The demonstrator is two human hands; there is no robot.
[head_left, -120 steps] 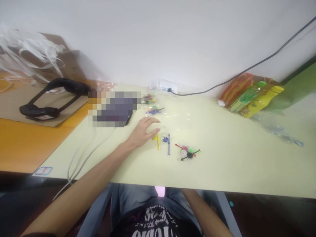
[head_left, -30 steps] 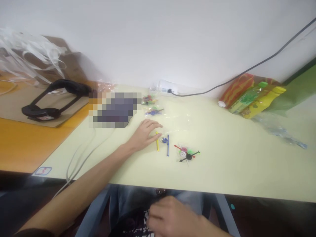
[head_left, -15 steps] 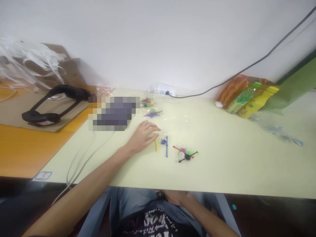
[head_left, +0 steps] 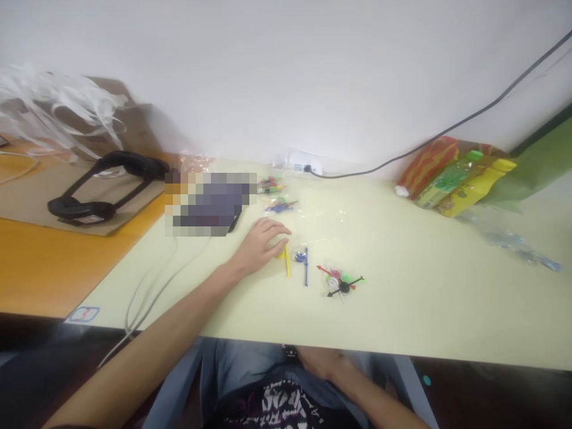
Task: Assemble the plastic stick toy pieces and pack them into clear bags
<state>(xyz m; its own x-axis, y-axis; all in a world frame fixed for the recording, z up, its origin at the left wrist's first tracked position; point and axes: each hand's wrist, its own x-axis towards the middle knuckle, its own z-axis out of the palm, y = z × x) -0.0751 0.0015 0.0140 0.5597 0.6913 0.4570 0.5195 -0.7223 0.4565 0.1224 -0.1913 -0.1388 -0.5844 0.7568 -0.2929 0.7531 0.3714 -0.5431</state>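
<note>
My left hand (head_left: 263, 241) rests over the pale table with its fingers stretched out and a little apart. Beside its thumb lie a thin yellow plastic arrow (head_left: 287, 262) and a small yellow round piece (head_left: 280, 255), partly behind the thumb. Just right of them is a blue arrow (head_left: 306, 268) next to a blue round piece (head_left: 300, 257). A cluster of red, black, green and white spinner pieces (head_left: 342, 283) sits farther right. Down in my lap, below the table edge, is my right hand (head_left: 315, 360); its fingers are hidden.
More coloured pieces (head_left: 280, 205) and clear plastic bags (head_left: 330, 220) lie behind my left hand. A blurred-out dark object (head_left: 214, 202) and a black frame (head_left: 107, 187) are at left. Snack bags, a green bottle (head_left: 451, 179) and crumpled plastic (head_left: 513, 241) lie right; a cable (head_left: 402, 155) crosses behind.
The view has shifted slightly, so the table's things appear farther right. My left hand has drawn back a little left of the yellow arrow, uncovering the yellow round piece. My right hand stays in my lap.
</note>
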